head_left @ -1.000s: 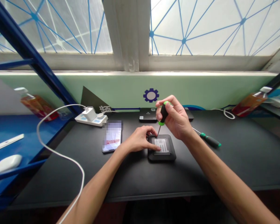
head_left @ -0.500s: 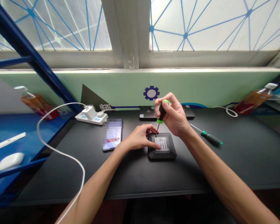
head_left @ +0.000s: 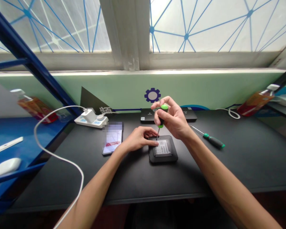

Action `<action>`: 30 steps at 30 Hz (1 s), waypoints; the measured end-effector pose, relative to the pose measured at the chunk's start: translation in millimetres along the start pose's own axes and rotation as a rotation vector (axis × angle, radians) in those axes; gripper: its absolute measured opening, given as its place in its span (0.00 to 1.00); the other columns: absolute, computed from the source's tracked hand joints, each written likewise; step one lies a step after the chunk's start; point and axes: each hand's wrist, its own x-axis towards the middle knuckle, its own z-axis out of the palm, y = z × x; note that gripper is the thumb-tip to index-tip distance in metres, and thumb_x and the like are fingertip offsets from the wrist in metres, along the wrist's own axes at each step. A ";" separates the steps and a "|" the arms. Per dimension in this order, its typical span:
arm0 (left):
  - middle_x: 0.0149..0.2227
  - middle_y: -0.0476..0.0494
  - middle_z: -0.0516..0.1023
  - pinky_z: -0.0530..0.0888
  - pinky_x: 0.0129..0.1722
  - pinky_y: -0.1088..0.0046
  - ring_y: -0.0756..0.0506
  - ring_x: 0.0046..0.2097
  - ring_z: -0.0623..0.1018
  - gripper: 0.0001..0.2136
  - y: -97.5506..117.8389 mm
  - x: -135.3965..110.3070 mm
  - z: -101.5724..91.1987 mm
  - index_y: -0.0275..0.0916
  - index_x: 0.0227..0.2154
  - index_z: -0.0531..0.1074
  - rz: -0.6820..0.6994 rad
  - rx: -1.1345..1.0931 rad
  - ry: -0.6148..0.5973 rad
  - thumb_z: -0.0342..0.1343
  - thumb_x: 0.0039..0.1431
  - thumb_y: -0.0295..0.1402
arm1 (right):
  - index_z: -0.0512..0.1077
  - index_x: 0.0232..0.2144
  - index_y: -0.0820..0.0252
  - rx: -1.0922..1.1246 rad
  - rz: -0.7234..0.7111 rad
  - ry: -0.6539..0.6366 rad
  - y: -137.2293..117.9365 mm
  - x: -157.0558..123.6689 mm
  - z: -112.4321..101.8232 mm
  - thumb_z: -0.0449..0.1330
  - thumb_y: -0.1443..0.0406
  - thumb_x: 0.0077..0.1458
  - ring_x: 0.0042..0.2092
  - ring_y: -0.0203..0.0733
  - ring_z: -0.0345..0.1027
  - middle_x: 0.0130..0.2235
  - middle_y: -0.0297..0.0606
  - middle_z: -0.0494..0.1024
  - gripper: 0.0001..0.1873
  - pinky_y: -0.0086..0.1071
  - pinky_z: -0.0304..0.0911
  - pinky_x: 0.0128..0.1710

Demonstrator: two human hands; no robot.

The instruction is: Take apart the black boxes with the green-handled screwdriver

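A small black square box [head_left: 168,159] with a printed label on its upper face lies on the black table. My left hand [head_left: 139,139] grips its far-left corner, thumb on top by the label and fingers along the far side. My right hand [head_left: 175,120] is closed around the black and green handle of a screwdriver [head_left: 164,107], held nearly upright. Its shaft runs down to the box's far-left corner, close to my left thumb. The tip is too small to see clearly, and so is any screw beneath it.
Right of my right forearm lies a second screwdriver [head_left: 213,141]. A phone [head_left: 113,140] is left of my left hand, with a white power strip [head_left: 92,122] behind it. A white cable [head_left: 69,162] crosses my left forearm. Flat black boxes [head_left: 192,115] lie along the wall.
My left thumb has slid across the label toward the box's far-left corner. The screwdriver handle has tipped more upright, and my right fingers have shifted around it. The view has moved slightly.
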 end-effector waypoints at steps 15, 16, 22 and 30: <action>0.37 0.43 0.85 0.73 0.43 0.68 0.43 0.41 0.79 0.22 -1.4 1.1 1.2 0.37 0.41 0.88 -0.035 -0.003 0.020 0.81 0.49 0.46 | 0.78 0.45 0.57 0.029 0.043 -0.020 -4.3 1.2 -0.4 0.64 0.49 0.70 0.30 0.37 0.66 0.42 0.38 0.79 0.17 0.34 0.67 0.32; 0.37 0.43 0.86 0.73 0.43 0.68 0.43 0.41 0.80 0.22 -1.6 1.1 1.3 0.37 0.41 0.88 -0.033 -0.002 0.022 0.81 0.49 0.46 | 0.79 0.45 0.59 0.019 0.049 -0.026 -4.8 1.1 -0.6 0.62 0.50 0.71 0.32 0.39 0.68 0.41 0.39 0.79 0.19 0.35 0.68 0.34; 0.35 0.43 0.86 0.76 0.42 0.68 0.42 0.40 0.82 0.21 0.0 0.5 1.6 0.37 0.40 0.88 -0.008 -0.038 0.027 0.81 0.48 0.47 | 0.73 0.43 0.53 0.052 0.033 -0.041 -3.5 -0.4 1.3 0.77 0.60 0.63 0.31 0.34 0.71 0.46 0.33 0.78 0.16 0.31 0.65 0.32; 0.34 0.43 0.86 0.78 0.43 0.68 0.42 0.40 0.83 0.21 3.3 -0.5 0.4 0.37 0.38 0.88 -0.003 -0.037 0.038 0.82 0.47 0.46 | 0.78 0.44 0.60 0.057 0.083 -0.083 -5.8 0.4 3.5 0.64 0.52 0.73 0.37 0.41 0.74 0.38 0.38 0.79 0.16 0.35 0.70 0.40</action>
